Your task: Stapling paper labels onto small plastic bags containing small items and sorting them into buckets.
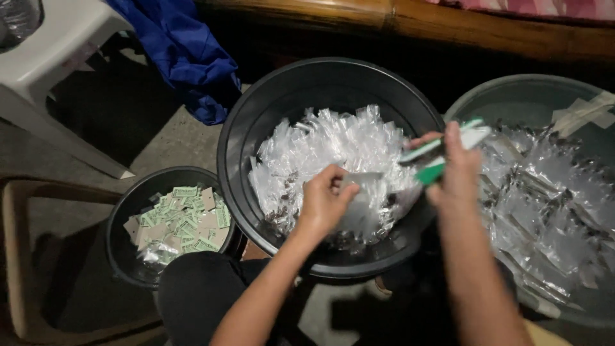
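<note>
Mid-packing by the look of it: left hand (323,202) pinched shut on a small clear plastic sleeve (360,195), held just over the big black basin (237,128) heaped with more clear packets (333,144). Right hand (458,173) closed around a couple of green-and-white header cards (442,154), tips aimed at the sleeve's mouth. Looks like the card-into-sleeve step, not yet in. Next bit probably calls for spreading the sleeve opening with thumb and finger, then sliding one card in straight. Small black tub (122,230) of spare green cards (182,221) down left, grey basin (512,96) of shiny packets on the right. Blue cloth (186,57) behind.
</note>
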